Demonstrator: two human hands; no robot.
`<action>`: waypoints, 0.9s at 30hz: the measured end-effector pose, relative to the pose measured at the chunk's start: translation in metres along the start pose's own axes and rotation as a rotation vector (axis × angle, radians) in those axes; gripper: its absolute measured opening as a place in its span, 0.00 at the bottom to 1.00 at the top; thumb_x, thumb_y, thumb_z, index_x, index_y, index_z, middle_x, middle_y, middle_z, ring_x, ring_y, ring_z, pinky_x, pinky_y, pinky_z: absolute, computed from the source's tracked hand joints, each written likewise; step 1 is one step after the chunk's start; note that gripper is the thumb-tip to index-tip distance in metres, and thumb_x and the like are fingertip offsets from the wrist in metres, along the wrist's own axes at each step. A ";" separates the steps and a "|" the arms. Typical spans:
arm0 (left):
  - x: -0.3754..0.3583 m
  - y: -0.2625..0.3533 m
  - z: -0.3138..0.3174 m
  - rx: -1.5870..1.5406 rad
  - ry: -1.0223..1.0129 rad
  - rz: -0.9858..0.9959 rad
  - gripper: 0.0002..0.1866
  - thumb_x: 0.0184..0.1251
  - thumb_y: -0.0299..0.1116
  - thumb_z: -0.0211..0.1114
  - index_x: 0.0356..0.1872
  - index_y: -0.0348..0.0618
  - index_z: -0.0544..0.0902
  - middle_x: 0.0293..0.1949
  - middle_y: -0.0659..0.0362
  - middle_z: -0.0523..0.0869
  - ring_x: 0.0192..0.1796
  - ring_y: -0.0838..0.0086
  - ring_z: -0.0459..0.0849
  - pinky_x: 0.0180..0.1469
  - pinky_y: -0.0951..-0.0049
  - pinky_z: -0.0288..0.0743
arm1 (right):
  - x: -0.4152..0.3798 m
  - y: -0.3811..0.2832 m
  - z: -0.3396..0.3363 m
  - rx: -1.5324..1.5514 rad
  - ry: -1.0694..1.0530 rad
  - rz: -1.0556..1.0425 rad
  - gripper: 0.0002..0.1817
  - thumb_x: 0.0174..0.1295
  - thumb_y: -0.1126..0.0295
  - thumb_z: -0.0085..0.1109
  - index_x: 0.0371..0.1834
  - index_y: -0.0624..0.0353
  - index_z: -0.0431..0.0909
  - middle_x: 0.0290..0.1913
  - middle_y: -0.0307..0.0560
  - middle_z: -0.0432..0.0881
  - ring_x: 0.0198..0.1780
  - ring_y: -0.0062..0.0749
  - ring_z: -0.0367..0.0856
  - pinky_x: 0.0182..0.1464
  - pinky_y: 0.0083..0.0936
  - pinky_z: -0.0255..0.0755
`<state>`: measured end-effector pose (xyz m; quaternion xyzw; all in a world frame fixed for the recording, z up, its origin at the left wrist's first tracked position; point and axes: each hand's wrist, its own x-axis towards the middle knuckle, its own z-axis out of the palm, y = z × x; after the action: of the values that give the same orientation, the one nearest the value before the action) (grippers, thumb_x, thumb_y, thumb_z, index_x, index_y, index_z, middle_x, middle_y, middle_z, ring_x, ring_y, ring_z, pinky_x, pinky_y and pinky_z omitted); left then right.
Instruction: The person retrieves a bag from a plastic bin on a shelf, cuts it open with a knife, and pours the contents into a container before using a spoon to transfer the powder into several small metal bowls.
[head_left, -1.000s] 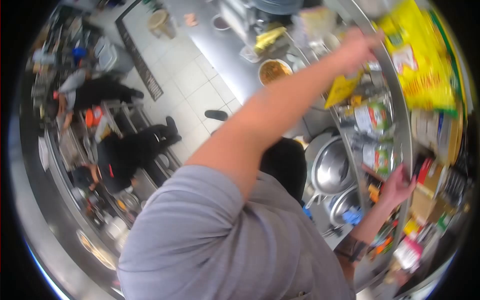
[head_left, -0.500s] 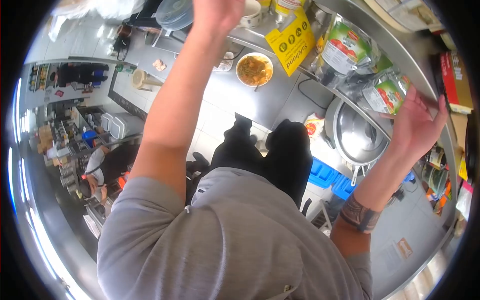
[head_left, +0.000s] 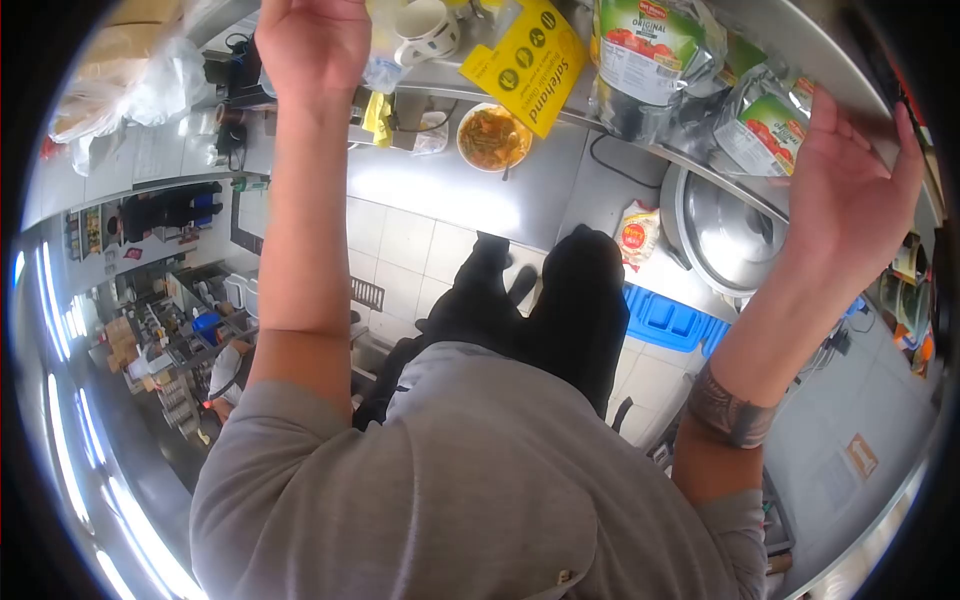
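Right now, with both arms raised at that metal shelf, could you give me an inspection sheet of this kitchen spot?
Surface: steel shelf overhead, steel counter below it.
Job's things: pouches with tomato labels on the shelf, beside the right hand.
Clutter: yellow Safehand sign, white mug, bowl of food, big metal lid, red snack packet, blue crates.
Hands: left hand raised at the shelf's left end, grip cannot be told; right hand open, fingers spread, against the shelf edge.
Cables: black cord on the counter.
Surroundings: tiled floor; another person works at far left.
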<state>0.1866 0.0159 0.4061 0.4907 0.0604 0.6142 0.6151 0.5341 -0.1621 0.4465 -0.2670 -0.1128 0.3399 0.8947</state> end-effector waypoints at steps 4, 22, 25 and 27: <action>0.000 0.000 0.004 0.017 0.167 0.047 0.19 0.89 0.47 0.55 0.61 0.43 0.83 0.50 0.60 0.92 0.51 0.72 0.90 0.49 0.71 0.88 | -0.004 0.007 0.008 -0.049 0.001 -0.096 0.11 0.79 0.74 0.54 0.53 0.75 0.77 0.67 0.68 0.71 0.76 0.58 0.68 0.87 0.65 0.50; 0.000 0.004 0.000 -0.598 0.068 -0.179 0.24 0.78 0.34 0.72 0.62 0.28 0.74 0.62 0.47 0.83 0.67 0.58 0.81 0.78 0.57 0.73 | 0.033 0.006 -0.025 -0.271 -0.527 0.033 0.24 0.71 0.57 0.66 0.63 0.60 0.74 0.58 0.44 0.81 0.61 0.34 0.82 0.73 0.24 0.74; 0.002 -0.002 -0.008 -0.747 -0.017 -0.218 0.21 0.74 0.30 0.74 0.60 0.30 0.77 0.60 0.48 0.85 0.68 0.58 0.80 0.78 0.54 0.72 | 0.028 0.011 -0.014 -0.197 -0.290 -0.025 0.27 0.70 0.54 0.68 0.64 0.60 0.73 0.60 0.44 0.80 0.64 0.34 0.81 0.76 0.25 0.72; 0.006 0.002 -0.015 -0.713 -0.101 -0.245 0.19 0.74 0.30 0.73 0.59 0.34 0.79 0.60 0.49 0.86 0.68 0.58 0.80 0.80 0.52 0.67 | 0.018 0.009 -0.016 -0.231 -0.248 -0.065 0.27 0.70 0.54 0.67 0.64 0.60 0.74 0.59 0.44 0.80 0.63 0.34 0.81 0.75 0.25 0.72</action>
<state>0.1764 0.0279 0.4030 0.2644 -0.1294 0.4938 0.8182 0.5487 -0.1505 0.4281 -0.3201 -0.2693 0.3262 0.8477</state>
